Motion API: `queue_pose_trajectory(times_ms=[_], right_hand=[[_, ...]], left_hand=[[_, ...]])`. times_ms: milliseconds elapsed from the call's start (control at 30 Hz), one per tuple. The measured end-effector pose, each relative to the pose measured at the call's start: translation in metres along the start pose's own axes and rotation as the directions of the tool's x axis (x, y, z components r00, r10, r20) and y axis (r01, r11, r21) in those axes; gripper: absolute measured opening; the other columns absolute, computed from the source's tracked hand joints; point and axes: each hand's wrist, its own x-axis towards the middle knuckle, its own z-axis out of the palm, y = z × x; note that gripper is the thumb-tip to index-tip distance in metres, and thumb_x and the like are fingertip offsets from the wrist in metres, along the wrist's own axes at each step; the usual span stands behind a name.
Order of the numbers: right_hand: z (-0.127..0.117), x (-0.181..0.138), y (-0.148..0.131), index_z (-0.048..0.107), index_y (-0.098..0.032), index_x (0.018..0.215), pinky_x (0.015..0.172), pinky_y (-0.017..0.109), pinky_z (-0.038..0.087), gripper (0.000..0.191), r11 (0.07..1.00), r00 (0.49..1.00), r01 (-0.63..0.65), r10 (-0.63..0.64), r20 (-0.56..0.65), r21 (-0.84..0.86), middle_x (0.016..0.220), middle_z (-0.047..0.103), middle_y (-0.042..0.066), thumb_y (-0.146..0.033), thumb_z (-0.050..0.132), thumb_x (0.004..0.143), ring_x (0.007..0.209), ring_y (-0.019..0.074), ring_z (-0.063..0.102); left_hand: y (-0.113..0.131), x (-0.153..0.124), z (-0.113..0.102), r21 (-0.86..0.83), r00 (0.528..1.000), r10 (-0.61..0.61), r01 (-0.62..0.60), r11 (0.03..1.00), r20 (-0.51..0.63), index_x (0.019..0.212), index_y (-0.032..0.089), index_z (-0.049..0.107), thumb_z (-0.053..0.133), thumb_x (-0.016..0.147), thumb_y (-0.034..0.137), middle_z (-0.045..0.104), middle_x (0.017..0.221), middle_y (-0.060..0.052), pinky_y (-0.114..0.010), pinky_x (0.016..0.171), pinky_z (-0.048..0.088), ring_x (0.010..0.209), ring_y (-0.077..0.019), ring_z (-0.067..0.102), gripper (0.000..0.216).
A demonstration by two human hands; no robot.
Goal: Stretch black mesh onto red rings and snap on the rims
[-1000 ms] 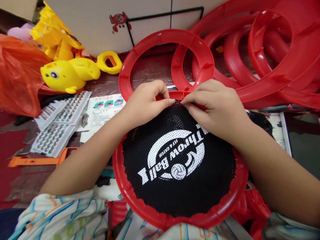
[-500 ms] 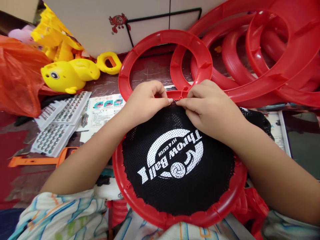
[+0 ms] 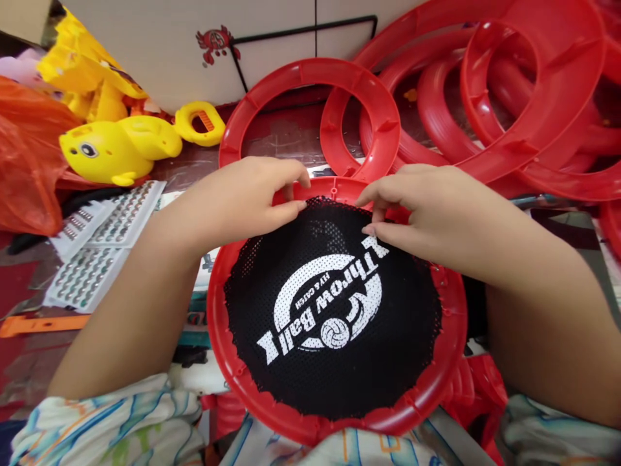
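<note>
A red plastic ring point(image 3: 228, 349) rests on my lap, with a black mesh net point(image 3: 412, 336) stretched across it, printed "Throw Ball" in white. My left hand point(image 3: 242, 200) lies at the ring's far rim, thumb and fingertips closed on the net's edge. My right hand point(image 3: 422, 210) is beside it at the far right rim, its fingers pinching the net's edge against the ring. A small gap of bare rim shows between the two hands.
Several empty red rings point(image 3: 310, 74) are piled at the back and right. A yellow toy animal point(image 3: 114, 149) and a yellow handle point(image 3: 200, 123) lie at the back left beside an orange bag point(image 3: 24, 168). Trays of button cells point(image 3: 92, 255) sit left.
Both hands have spread apart along the far rim, the left going left and the right going right. The ring and net have shifted slightly left in view.
</note>
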Motion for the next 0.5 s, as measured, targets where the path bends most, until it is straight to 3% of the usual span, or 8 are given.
queue_pose_trajectory(times_ms=[100,300,400,500], right_hand=[[-0.004,-0.004,-0.001,0.073,-0.022,0.083,0.062,0.029,0.040,0.011,0.997,0.996,-0.081,0.080,0.035,0.020,0.072,0.067,-0.002,-0.014,0.070,0.076,0.068,0.0160,0.060],[-0.015,-0.013,-0.003,0.073,-0.022,0.076,0.067,0.035,0.040,0.007,0.986,0.991,-0.102,0.090,-0.100,-0.129,0.084,0.068,0.004,-0.023,0.071,0.083,0.076,0.0210,0.060],[-0.013,-0.011,-0.001,0.075,-0.021,0.080,0.068,0.035,0.041,0.008,0.987,0.992,-0.127,0.125,-0.028,-0.097,0.080,0.068,0.003,-0.026,0.070,0.083,0.076,0.0201,0.060],[-0.005,-0.004,-0.002,0.077,-0.019,0.094,0.077,0.036,0.044,0.020,0.987,0.990,-0.138,0.139,0.014,-0.080,0.091,0.070,0.006,-0.032,0.063,0.090,0.087,0.0218,0.063]], left_hand=[[-0.003,-0.004,-0.003,0.059,1.000,-0.014,0.014,0.998,-0.009,0.105,0.024,0.065,0.061,0.080,0.036,0.069,0.095,-0.005,-0.035,0.073,0.043,0.081,-0.0250,0.063,0.028],[-0.001,-0.007,-0.007,0.171,0.999,0.011,-0.019,0.985,0.045,0.096,0.021,0.065,0.054,0.084,0.033,0.064,0.094,-0.009,-0.041,0.077,0.045,0.087,-0.0283,0.060,0.020],[0.004,-0.002,-0.002,0.079,0.992,0.124,-0.121,0.989,-0.034,0.096,0.017,0.069,0.053,0.085,0.028,0.063,0.102,-0.011,-0.041,0.090,0.046,0.098,-0.0277,0.060,0.022],[0.006,0.006,0.009,-0.074,0.975,0.196,-0.204,0.976,-0.107,0.094,0.016,0.072,0.054,0.088,0.028,0.066,0.105,-0.009,-0.037,0.095,0.047,0.101,-0.0235,0.061,0.022]])
